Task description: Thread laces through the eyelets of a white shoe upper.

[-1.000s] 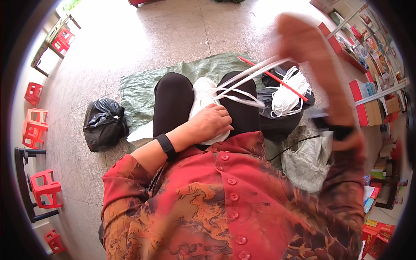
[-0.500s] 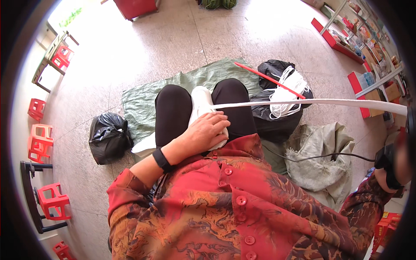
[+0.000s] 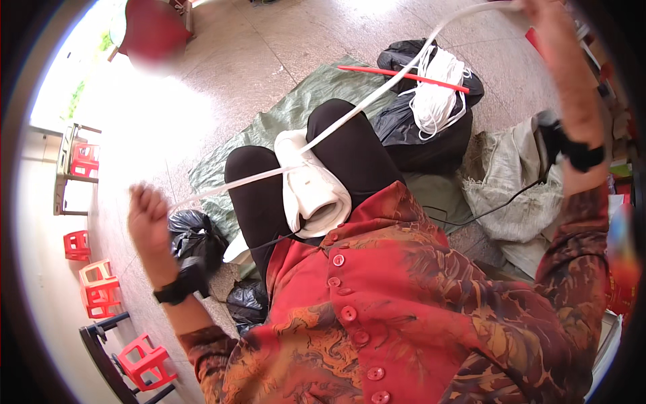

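A white, shoe-like padded thing (image 3: 316,192) with a rounded far end and a hollow opening towards me lies on my lap between my dark-trousered knees. Across its middle runs a long white cord (image 3: 397,79), stretched up to the right and low to the left. My left hand (image 3: 148,214), raised beside my left knee, is closed in a fist on the cord's left stretch. Far out at the upper right, my right hand (image 3: 548,30) is closed round the other stretch, smeared by motion. Both wrists wear black bands.
Right of my knees, a black plastic bag (image 3: 431,145) bears a heap of white cord (image 3: 439,101) and a red pointed stick (image 3: 404,79). A pale woven sack (image 3: 505,192) lies nearer me. Another black bag (image 3: 195,236) and red stools (image 3: 145,360) stand left. Green sheeting (image 3: 269,135) covers the floor.
My left hand has left the white thing and swung out left with the cord. My right hand has risen to the upper right. The cord now slants across my lap; the view has turned.
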A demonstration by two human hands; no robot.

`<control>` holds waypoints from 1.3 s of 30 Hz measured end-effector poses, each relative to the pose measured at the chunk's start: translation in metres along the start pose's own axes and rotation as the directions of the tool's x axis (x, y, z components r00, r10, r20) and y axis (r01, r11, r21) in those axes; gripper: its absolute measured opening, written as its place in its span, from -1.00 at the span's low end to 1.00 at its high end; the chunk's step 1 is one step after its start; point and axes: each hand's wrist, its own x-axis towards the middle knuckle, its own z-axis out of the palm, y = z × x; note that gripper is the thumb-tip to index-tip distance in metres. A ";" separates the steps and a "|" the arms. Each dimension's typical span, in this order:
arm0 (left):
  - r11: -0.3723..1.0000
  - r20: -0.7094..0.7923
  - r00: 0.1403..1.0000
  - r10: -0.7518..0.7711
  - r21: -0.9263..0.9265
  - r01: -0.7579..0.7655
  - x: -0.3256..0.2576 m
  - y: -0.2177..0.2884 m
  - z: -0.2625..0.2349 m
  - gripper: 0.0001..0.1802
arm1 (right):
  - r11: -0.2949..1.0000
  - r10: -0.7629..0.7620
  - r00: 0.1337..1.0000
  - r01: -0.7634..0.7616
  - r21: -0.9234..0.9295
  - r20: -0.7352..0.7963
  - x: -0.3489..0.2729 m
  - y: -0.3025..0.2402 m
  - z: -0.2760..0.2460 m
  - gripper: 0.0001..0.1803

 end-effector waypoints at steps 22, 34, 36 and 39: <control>0.036 0.369 0.926 -0.080 0.930 -0.367 -0.039 -0.162 0.066 -0.81 | 0.748 0.298 0.614 0.326 -0.579 0.731 -0.147 0.231 0.160 -0.87; 0.033 0.297 0.952 0.080 0.953 -0.300 -0.037 -0.170 0.062 -0.82 | 0.822 0.220 0.409 0.411 -0.394 0.886 -0.124 0.245 0.171 -0.89; -0.009 0.281 0.958 0.055 0.960 -0.281 -0.038 -0.169 0.064 -0.81 | 0.809 0.256 0.411 0.404 -0.427 0.875 -0.127 0.249 0.175 -0.87; -0.022 0.328 0.941 0.080 0.945 -0.327 -0.035 -0.167 0.060 -0.85 | 0.889 0.228 0.459 0.262 -0.376 0.858 -0.130 0.252 0.167 -0.82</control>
